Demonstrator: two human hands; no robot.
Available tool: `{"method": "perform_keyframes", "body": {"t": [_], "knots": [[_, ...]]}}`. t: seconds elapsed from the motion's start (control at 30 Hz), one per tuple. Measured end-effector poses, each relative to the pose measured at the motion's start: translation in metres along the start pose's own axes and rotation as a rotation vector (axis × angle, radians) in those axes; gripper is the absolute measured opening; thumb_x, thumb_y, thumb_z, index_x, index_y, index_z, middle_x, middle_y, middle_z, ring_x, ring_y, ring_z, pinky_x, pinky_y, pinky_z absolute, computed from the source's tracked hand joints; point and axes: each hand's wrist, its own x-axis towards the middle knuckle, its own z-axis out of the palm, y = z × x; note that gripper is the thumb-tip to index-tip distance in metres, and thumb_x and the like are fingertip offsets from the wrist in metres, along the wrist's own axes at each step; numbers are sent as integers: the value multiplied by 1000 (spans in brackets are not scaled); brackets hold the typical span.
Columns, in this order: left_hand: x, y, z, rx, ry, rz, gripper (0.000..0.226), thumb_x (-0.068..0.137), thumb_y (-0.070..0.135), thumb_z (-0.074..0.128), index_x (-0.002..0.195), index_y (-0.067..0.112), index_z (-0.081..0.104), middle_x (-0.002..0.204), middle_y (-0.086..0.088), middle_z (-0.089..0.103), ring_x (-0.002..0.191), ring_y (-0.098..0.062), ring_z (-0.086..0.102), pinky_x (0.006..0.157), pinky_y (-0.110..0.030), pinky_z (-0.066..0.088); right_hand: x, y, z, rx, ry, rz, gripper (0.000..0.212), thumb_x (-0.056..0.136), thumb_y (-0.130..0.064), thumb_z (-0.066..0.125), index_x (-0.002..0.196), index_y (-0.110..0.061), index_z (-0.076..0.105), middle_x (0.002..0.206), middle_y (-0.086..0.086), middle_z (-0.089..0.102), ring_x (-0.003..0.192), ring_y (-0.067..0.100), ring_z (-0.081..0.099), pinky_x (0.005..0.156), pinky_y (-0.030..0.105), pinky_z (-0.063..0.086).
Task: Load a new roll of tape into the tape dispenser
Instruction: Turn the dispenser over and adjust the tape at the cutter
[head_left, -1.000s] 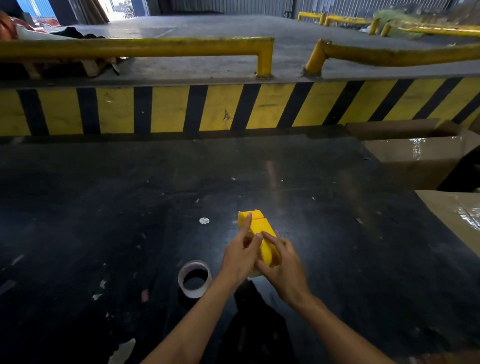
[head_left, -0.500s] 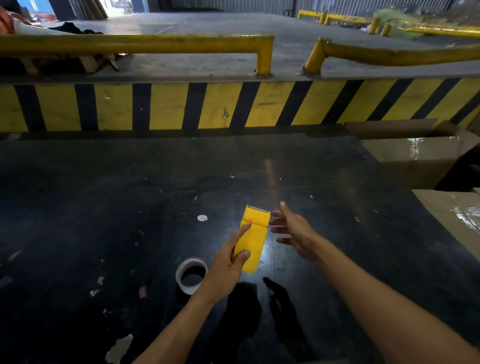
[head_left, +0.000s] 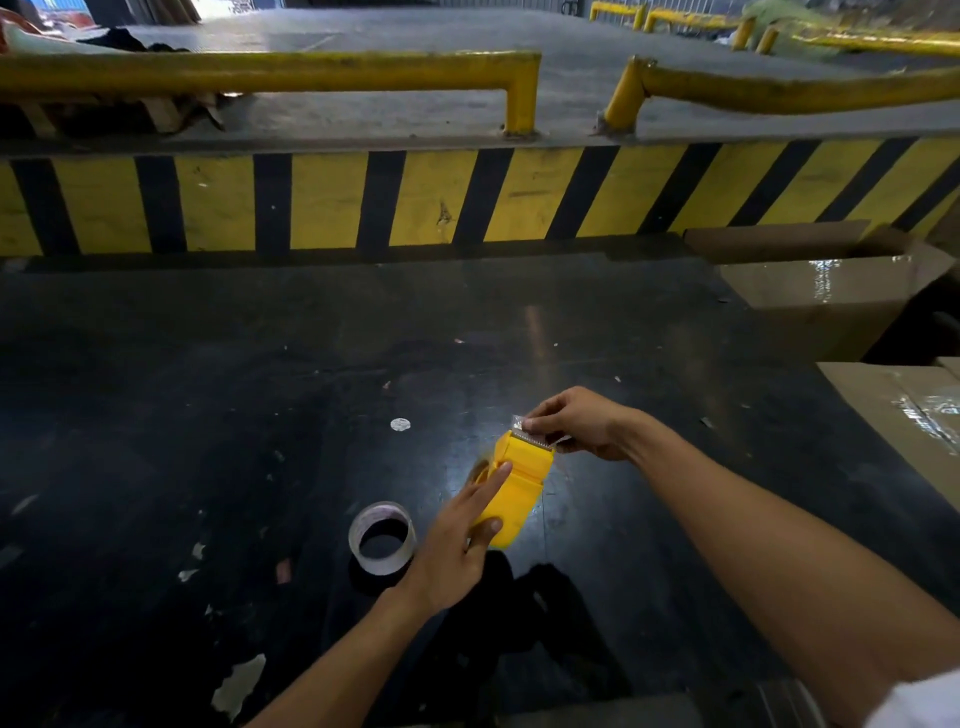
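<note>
Our left hand (head_left: 457, 545) grips the yellow plastic tape dispenser (head_left: 514, 493). Our right hand (head_left: 582, 421) pinches its far toothed end. The clear tape roll (head_left: 383, 538) lies just left, nearer our left hand.

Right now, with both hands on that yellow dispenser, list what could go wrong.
1. The right hand pinches tape at the toothed blade; a slip could nick a fingertip.
2. The left hand holds the dispenser above the table with a loose grip; a hard pull might twist it free.
3. The tape roll by the left wrist could get knocked away.
</note>
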Motion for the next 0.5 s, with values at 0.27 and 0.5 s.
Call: {"method": "perform_keyframes", "body": {"t": [0.27, 0.5], "knots": [[5, 11, 8, -207, -58, -167, 67, 103, 27, 54, 154, 59, 26, 153, 15, 52, 129, 0, 59, 112, -33, 50, 0, -9, 15, -88, 316, -159, 11, 91, -9, 65, 88, -3, 73, 76, 7, 68, 65, 10, 59, 59, 22, 48], [19, 19, -6, -229, -164, -165, 71, 101, 20, 51, 141, 74, 27, 145, 55, 33, 134, 15, 46, 118, -34, 41, 2, -15, 11, -111, 393, -170, 9, 90, -10, 67, 84, -8, 73, 74, 1, 66, 69, 10, 59, 60, 23, 47]]}}
